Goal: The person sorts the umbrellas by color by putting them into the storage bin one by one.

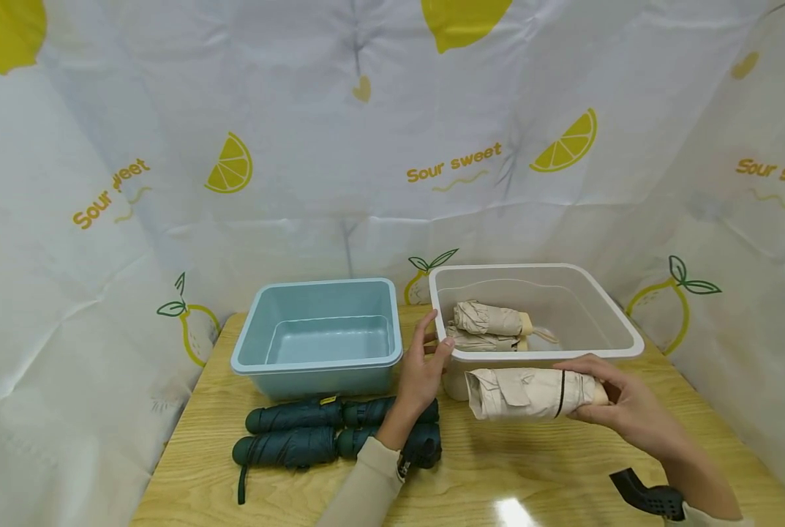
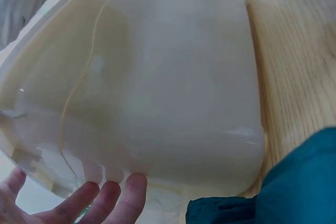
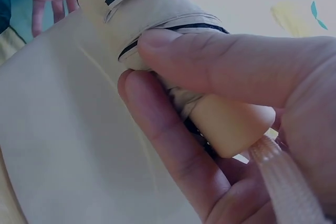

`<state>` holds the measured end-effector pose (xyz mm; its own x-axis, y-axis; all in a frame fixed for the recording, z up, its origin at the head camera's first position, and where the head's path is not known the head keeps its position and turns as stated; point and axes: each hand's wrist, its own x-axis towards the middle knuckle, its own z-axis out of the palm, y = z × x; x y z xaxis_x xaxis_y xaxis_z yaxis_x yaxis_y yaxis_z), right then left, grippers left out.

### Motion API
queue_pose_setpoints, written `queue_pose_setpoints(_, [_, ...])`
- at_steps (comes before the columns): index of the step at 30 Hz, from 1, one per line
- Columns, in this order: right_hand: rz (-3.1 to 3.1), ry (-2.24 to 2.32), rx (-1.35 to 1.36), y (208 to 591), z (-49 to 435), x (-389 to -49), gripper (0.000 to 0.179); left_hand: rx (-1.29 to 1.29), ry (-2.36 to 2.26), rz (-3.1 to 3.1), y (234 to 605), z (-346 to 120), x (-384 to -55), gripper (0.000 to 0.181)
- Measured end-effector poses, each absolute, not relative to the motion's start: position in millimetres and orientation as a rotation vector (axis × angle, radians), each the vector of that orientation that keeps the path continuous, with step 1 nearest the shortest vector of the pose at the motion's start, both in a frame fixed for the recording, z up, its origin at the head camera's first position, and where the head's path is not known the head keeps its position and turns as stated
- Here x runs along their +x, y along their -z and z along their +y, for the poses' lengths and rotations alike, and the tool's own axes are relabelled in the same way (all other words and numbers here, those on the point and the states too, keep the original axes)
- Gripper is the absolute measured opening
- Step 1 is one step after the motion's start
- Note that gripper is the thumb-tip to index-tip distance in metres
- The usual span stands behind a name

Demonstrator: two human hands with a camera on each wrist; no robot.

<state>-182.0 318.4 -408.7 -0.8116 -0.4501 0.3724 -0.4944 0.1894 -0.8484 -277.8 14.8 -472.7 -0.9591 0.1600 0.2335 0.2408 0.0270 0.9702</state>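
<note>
One cream umbrella, right hand partly covering handle

Both arms reach over the desk from its near side, bare between sleeve and hand. The left forearm, emerging from a pale sleeve, slants away and rightward between the left and right edges. The left hand is raised, its thumb spread from the fingers, which are nearly straight with their tips touching. The right forearm angles inward from beside the right edge. The right hand points leftward, thumb opposing bent fingers in a firm pinch.
</note>
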Motion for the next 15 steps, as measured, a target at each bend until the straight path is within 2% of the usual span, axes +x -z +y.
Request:
queue_pose_setpoints(10, [-2.396,-1.785,0.939,389,323,-190,0.058,-0.437,2.087,-2.210,473,15,-278,0.058])
queue_pose_setpoints(15, [-2.467,-1.771,0.800,377,324,-193,0.056,-0.440,2.087,-2.211,473,15,-278,0.058])
